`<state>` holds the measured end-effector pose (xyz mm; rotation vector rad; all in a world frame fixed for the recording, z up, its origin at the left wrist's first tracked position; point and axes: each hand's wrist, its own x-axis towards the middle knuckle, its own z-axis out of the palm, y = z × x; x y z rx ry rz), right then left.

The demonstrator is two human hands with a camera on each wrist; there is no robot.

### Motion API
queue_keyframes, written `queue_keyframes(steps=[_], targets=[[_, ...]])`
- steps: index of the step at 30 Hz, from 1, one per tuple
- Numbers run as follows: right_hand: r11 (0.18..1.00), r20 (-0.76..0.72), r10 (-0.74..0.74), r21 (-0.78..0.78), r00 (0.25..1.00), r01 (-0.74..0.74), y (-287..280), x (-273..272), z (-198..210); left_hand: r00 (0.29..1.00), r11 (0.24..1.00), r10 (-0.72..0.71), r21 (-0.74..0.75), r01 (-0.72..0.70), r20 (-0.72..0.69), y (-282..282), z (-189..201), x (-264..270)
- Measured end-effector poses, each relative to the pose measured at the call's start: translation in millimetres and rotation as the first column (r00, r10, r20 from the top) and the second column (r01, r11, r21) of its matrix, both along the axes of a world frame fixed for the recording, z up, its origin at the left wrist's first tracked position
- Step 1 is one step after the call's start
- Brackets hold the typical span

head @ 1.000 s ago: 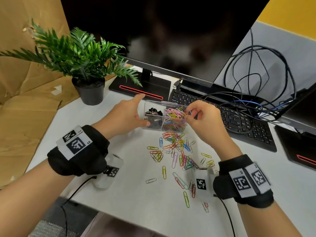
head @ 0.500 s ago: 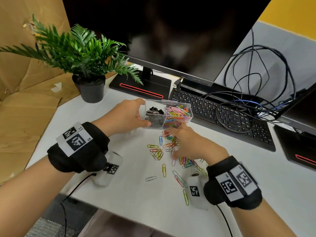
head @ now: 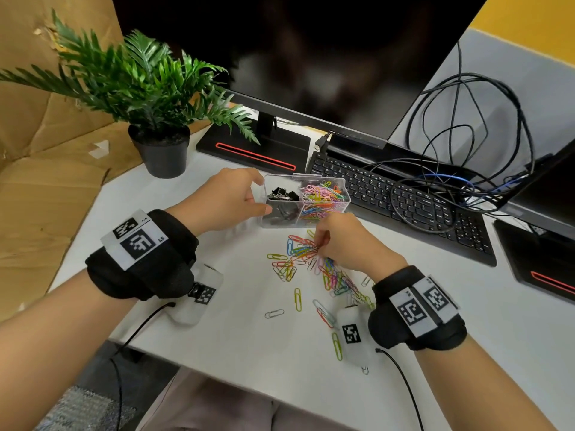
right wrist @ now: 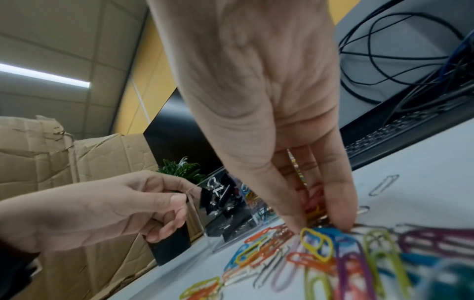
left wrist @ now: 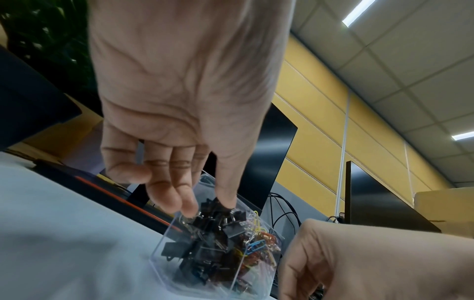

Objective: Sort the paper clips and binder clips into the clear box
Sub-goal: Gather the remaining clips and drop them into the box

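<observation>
Left hand (head: pixel 228 199) grips left end of clear box (head: pixel 339 209) on desk (head: pixel 233 337). Right hand (head: pixel 343 244) pinches loose paper clips (head: pixel 303 248) just near of box. Binder clips (head: pixel 281 194) in left compartment.

office | monitor (head: pixel 311 57) | keyboard (head: pixel 404 203) | cables (head: pixel 466 135) | panelled ceiling (left wrist: pixel 410 50)

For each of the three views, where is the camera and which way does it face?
Head: on the head, looking down at the clear box; both forearms show.
Left wrist: under the left hand, facing its fingers gripping the box.
Right wrist: under the right hand, facing its fingers pinching loose paper clips.
Shared: both wrist views show the box and the opposite hand.
</observation>
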<state>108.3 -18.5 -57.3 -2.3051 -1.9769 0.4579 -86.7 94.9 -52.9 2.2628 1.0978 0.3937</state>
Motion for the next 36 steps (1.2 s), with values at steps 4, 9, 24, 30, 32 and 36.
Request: queue_keyframes(steps=[4, 9, 24, 30, 32, 36], targets=[[0.998, -0.061, -0.001, 0.060, 0.998, 0.005, -3.8, 3.7, 4.6, 1.000, 0.997, -0.004, 0.079, 0.002, 0.028, 1.3, -1.4, -0.2], [0.978, -0.289, -0.120, 0.132, 0.950, 0.163, -5.6, 9.8, 22.7, 0.995, 0.992, -0.049, 0.122, 0.038, 0.086, 2.3, -2.4, 1.6], [0.897, -0.381, -0.133, 0.346, 0.915, 0.275, 37.5, 13.7, 51.6, 0.991, 0.995, -0.051, 0.088, 0.040, 0.126, 4.3, -6.3, 3.8], [0.846, -0.318, -0.105, 0.469, 0.942, 0.253, 24.3, 23.1, 52.3, 0.989, 0.993, -0.061, 0.108, 0.047, 0.137, 6.8, -6.8, 3.8], [0.874, -0.261, -0.092, 0.440, 0.961, 0.204, 20.3, 25.2, 48.1, 0.988, 0.993, -0.062, 0.108, 0.047, 0.141, 6.6, -7.7, 4.2], [0.926, -0.163, 0.019, 0.376, 0.986, 0.045, 15.4, 18.6, 30.5, 0.988, 0.993, -0.062, 0.109, 0.047, 0.141, 6.9, -8.2, 4.5]])
